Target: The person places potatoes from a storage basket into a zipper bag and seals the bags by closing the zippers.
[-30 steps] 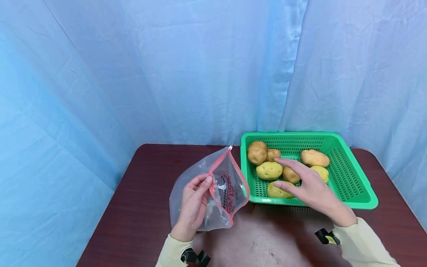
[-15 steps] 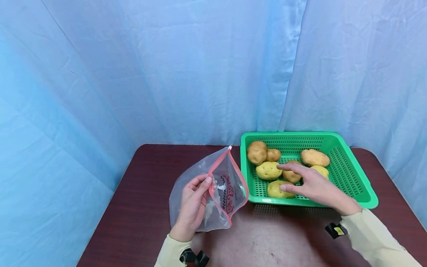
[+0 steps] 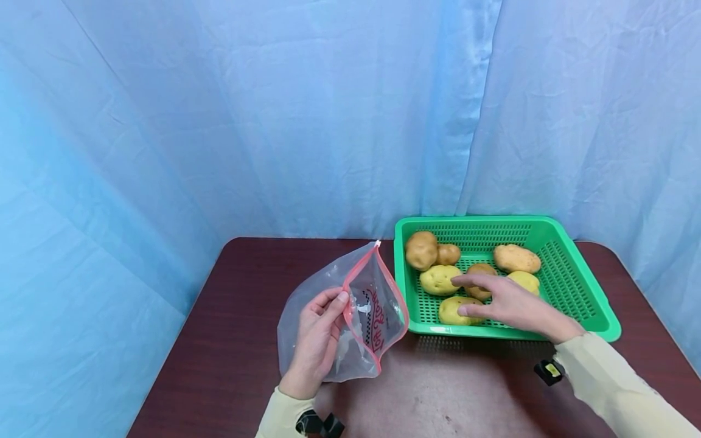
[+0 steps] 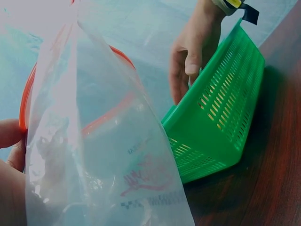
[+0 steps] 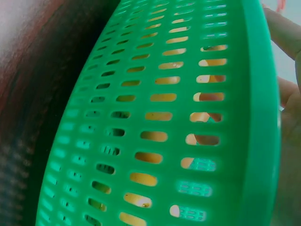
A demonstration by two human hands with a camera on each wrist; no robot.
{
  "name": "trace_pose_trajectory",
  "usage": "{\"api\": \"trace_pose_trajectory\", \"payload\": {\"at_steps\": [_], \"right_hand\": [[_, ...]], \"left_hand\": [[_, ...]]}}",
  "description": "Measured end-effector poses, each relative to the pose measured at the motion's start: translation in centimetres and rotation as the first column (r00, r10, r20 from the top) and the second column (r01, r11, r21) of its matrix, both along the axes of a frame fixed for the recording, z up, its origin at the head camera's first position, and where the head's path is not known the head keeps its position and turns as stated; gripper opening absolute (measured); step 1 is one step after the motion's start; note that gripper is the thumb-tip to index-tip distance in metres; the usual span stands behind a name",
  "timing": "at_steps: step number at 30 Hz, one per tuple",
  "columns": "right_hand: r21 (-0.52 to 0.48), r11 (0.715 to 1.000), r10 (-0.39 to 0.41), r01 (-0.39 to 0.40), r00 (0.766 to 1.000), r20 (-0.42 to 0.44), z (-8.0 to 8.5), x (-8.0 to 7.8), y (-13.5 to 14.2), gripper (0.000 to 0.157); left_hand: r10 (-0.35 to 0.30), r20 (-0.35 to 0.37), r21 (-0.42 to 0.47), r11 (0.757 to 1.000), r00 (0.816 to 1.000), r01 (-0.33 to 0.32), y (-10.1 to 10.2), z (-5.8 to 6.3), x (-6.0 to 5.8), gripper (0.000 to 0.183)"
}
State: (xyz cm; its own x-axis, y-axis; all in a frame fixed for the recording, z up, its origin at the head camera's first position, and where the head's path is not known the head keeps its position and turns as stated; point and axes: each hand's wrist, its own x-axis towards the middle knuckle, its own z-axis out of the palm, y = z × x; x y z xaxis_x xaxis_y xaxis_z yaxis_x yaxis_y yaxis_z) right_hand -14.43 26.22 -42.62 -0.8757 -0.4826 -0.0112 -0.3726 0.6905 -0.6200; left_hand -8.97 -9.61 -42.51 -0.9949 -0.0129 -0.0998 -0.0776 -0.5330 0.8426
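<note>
Seven potatoes (image 3: 421,250) visible in a green basket (image 3: 438,329) on a dark table (image 3: 235,316). Right hand (image 3: 510,304) over the basket, nearer than the left: thumb and fingers spread, nothing held, contact impossible to tell. At the fingertips, leftward, a yellow potato (image 3: 439,280), long axis roughly left to right; near the thumb, a front potato (image 3: 452,311); between these digits, a brown potato (image 3: 477,292). Left hand (image 3: 319,333) pinching a clear bag (image 3: 378,313) by one edge, its gaping mouth toward the basket. In the way between: the basket's left wall (image 3: 400,277). Behind, blue curtain (image 3: 328,121).
</note>
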Motion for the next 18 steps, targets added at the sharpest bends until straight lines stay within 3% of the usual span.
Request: {"api": "trace_pose_trajectory", "payload": {"at_steps": [7,18], "right_hand": [[0.016,0.999,0.03,-0.031,0.997,0.065,-0.4,-0.5,0.0,0.063],[0.126,0.989,0.073,-0.079,0.996,0.055,-0.8,-1.2,-0.2,0.064]], "left_hand": [[-0.003,0.006,0.004,1.0,1.0,0.003,0.0,-0.1,0.0,0.007],[-0.01,-0.003,-0.001,1.0,1.0,0.01,-0.1,-0.3,0.0,0.007]]}}
